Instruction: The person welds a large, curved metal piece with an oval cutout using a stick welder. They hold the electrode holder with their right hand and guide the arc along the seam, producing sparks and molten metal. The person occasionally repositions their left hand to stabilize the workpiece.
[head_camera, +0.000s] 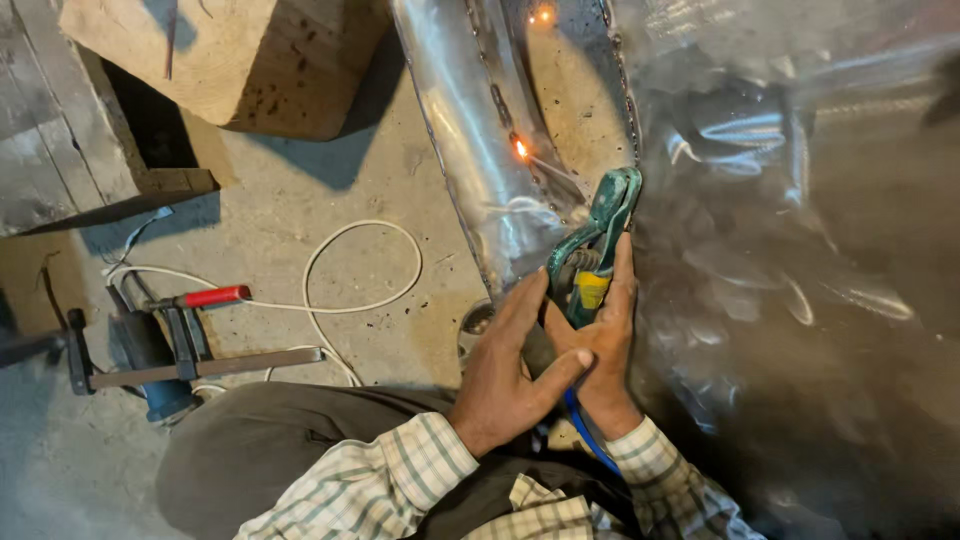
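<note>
Both hands wrap one green welding electrode holder (596, 238) with a yellow patch on its grip. My right hand (603, 345) closes around the handle, its index finger stretched up along the side. My left hand (508, 365) cups the handle from the left, thumb laid across the right hand. A thin rod runs from the holder's jaws up-left to a small orange glow (521, 149) on the seam of a shiny curved sheet-metal piece (470, 130). A blue cable (585, 435) leaves the handle toward my body.
A bar clamp with a red handle (190, 340) lies on the concrete floor at left, over a blue power tool (160, 385). A white cord (340, 290) loops between them and the metal. A wooden block (230, 60) stands at top left. Reflective sheet metal (800, 250) fills the right side.
</note>
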